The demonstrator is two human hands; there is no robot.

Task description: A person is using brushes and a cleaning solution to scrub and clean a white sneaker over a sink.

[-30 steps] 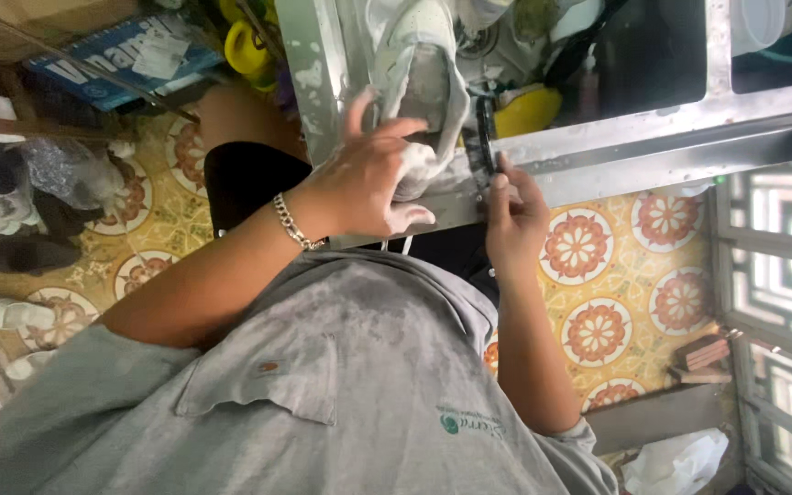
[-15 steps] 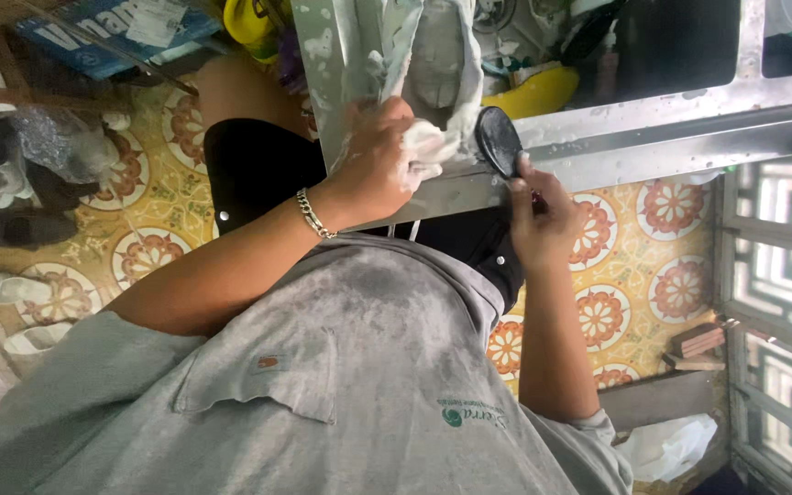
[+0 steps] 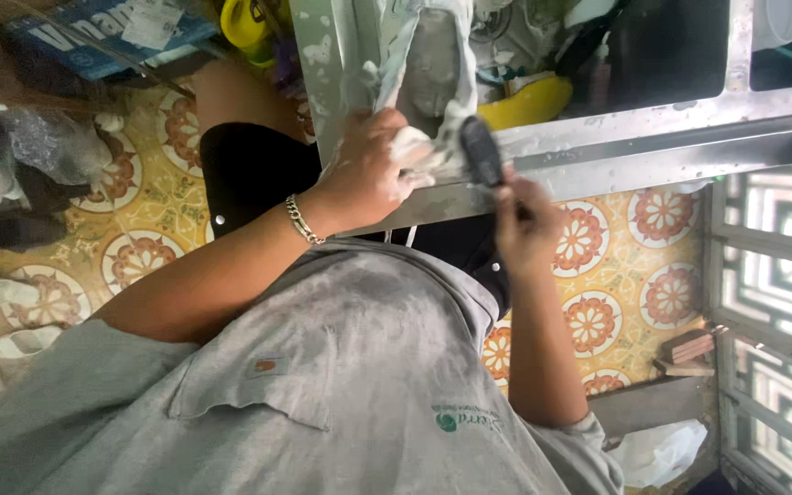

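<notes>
- Left hand [image 3: 373, 170]: fingers curled and pressed around the heel end of a pale shoe [image 3: 433, 82], holding it against the metal surface [image 3: 616, 147]. A chain bracelet [image 3: 302, 218] sits at the wrist.
- Right hand [image 3: 524, 225]: fingers closed around the handle of a dark brush [image 3: 480, 151], whose head lies against the shoe just beside the left hand.
- Position of the shoe: it lies sole-side towards the camera, on the pale metal surface and its upright frame, above the person's lap.
- Progress, as a judgement: the shoe carries white foam or soapy film near the heel, and splashes of the same show on the metal frame, so scrubbing appears to be under way. The toe end looks greyer and less lathered; that part, and any rinsing, seem still to be done. No mate to the shoe can be identified in hand.
- Surroundings: patterned floor tiles [image 3: 588, 238] in yellow and red; a yellow tub [image 3: 529, 101] behind the shoe; a blue box [image 3: 107, 27] at the upper left; pale sandals [image 3: 2, 316] on the floor at the left.
- Hidden or unclear: the grey shirt [image 3: 341, 385] covers the lower view and conceals the lap. The toe of the shoe is cut off by the top edge. The brush bristles cannot be seen, nor the right fingertips. Items in the dark recess at the upper right are indistinct.
</notes>
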